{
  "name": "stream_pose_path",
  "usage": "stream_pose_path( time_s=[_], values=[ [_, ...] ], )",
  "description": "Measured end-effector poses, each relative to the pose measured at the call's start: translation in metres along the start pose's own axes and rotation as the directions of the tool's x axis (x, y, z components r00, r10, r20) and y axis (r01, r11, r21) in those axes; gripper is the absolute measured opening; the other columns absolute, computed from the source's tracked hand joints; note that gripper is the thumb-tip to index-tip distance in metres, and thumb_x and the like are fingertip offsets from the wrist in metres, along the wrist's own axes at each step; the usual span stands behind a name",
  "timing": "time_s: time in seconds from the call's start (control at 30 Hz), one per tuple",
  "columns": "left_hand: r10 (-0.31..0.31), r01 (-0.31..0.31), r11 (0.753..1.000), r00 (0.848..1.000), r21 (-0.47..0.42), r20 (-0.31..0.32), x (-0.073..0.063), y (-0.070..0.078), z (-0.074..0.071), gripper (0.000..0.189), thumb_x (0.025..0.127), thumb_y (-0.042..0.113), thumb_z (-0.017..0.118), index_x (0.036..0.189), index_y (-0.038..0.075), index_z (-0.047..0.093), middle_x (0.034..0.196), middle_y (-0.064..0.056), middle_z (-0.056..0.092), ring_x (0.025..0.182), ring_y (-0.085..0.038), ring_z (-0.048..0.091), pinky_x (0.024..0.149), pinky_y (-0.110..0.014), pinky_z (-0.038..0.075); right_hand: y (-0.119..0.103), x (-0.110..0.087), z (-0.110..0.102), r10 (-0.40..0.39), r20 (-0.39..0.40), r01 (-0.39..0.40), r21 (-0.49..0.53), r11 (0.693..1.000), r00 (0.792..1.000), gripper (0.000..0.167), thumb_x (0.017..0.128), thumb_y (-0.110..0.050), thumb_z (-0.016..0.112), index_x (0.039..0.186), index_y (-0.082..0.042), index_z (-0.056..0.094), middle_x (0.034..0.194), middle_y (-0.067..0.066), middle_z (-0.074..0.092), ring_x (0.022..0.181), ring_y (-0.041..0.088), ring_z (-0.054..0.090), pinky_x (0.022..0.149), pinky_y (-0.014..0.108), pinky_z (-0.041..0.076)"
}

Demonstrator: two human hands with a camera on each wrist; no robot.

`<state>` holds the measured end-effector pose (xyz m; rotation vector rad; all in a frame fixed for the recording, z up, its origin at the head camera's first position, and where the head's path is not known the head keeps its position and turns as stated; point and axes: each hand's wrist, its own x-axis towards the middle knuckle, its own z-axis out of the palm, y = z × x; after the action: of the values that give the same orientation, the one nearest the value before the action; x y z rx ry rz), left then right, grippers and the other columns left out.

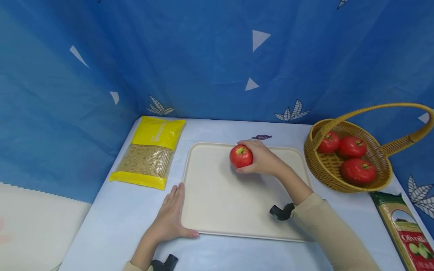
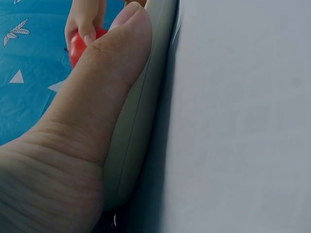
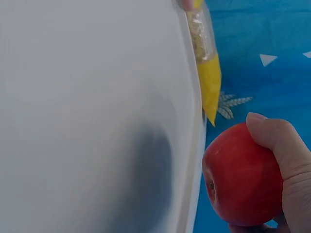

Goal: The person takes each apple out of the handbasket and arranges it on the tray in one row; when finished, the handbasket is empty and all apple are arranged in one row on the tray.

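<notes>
A red apple (image 1: 241,156) is gripped by my right hand (image 1: 259,157), above the far half of a cream tray (image 1: 230,203). In the right wrist view the thumb curls over the apple (image 3: 243,174), and the tray shows a dark shadow below. My left hand (image 1: 171,218) rests at the tray's near left corner, fingers straight along the left edge and thumb at the front edge. Its thumb (image 2: 107,63) lies against the tray's rim in the left wrist view.
A wicker basket (image 1: 313,162) with a tall handle holds several red apples at the right. Below it lies an Olivoilà packet (image 1: 407,229). A yellow pasta bag (image 1: 149,150) lies left of the tray, and a small purple wrapped candy (image 1: 262,137) behind it.
</notes>
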<state>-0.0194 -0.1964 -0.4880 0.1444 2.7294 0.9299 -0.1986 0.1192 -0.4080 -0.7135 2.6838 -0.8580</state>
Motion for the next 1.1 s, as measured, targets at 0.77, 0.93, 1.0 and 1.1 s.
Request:
stream_pose_path(
  time_s=[0.77,0.93,1.0,1.1],
  values=[
    [-0.039,0.038,0.999,0.998,0.018,0.049,0.0,0.002,-0.001,0.164,0.043,0.081,0.082,0.159,0.011,-0.009,0.169,-0.01,-0.005,0.156,-0.03,-0.01,0.126,-0.054,0.0,-0.051,0.073,0.092,-0.007,-0.062,0.03,0.386,0.922,0.998,0.092,0.071,-0.025,0.089,0.147,-0.026,0.037,0.139,0.0,0.048,0.128,0.022,0.043,0.09,0.041,0.059],
    [-0.041,0.04,0.999,0.998,0.032,0.051,0.0,0.001,-0.001,0.164,0.043,0.081,0.081,0.159,0.01,-0.009,0.168,-0.009,-0.005,0.156,-0.029,-0.01,0.126,-0.053,0.0,-0.058,0.079,0.106,-0.014,-0.085,0.047,0.407,0.912,0.996,0.093,0.072,-0.026,0.089,0.148,-0.023,0.036,0.14,0.0,0.048,0.128,0.021,0.042,0.088,0.039,0.059],
    [-0.038,0.036,0.999,0.998,0.035,0.051,0.0,0.001,-0.001,0.163,0.043,0.082,0.081,0.159,0.01,-0.009,0.169,-0.009,-0.005,0.156,-0.029,-0.01,0.126,-0.053,0.001,-0.06,0.081,0.109,-0.005,-0.085,0.04,0.406,0.913,0.996,0.094,0.072,-0.027,0.089,0.148,-0.024,0.035,0.141,0.0,0.047,0.129,0.021,0.042,0.089,0.038,0.059],
    [-0.033,0.031,0.999,0.998,0.038,0.048,0.0,0.0,-0.001,0.163,0.044,0.083,0.08,0.159,0.01,-0.009,0.169,-0.009,-0.005,0.156,-0.029,-0.01,0.126,-0.053,0.001,-0.062,0.083,0.112,0.013,-0.078,0.019,0.399,0.917,0.997,0.095,0.071,-0.028,0.089,0.149,-0.025,0.035,0.142,0.0,0.047,0.129,0.021,0.042,0.089,0.038,0.059]
  ],
)
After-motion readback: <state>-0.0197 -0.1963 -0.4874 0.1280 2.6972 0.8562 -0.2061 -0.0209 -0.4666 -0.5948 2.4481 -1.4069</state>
